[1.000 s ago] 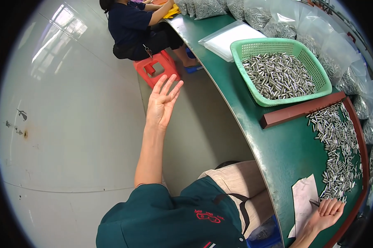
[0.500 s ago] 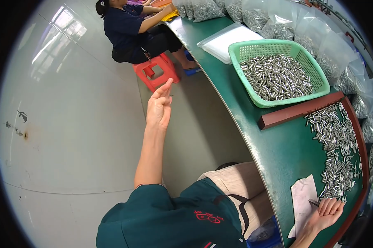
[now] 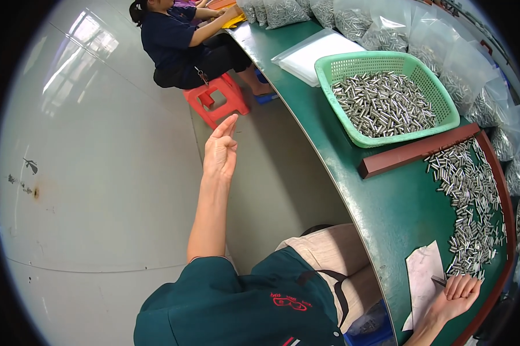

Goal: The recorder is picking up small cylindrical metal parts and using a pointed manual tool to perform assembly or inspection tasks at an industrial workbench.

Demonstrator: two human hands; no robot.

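Sitting furthest left, 1 co-worker (image 3: 166, 34) in dark clothing occupies a red stool (image 3: 234, 105) and reaches over the worktop (image 3: 387, 213). In front of that stool in the view, the person's left hand (image 3: 219, 155) is raised over the floor (image 3: 121, 202), fingers straightened and pressed together, with nothing visible in it. A stack of flat translucent plastic (image 3: 317, 55) lies beside a green basket (image 3: 375, 142) heaped with short metal pins (image 3: 387, 104). Just below the basket runs a brown bar (image 3: 392, 160); further right, a creased white paper (image 3: 422, 277) lies near the edge. A slim dark object (image 3: 437, 281) pokes out over the paper from the right hand (image 3: 457, 294), whose fingers are curled; whether they pinch it cannot be told. That hand is just beside the loose pins (image 3: 470, 196), which spread between the bar and a curved brown rail (image 3: 502, 187). Beyond the rail stand filled bags (image 3: 490, 109).

The likeliest trouble is rolling: no raised bar shows along the worktop's near edge, so a careless sweep of the right forearm could send loose pins to the floor. Dragging that forearm might shift the paper, and a knock to the basket could mix the 2 lots.
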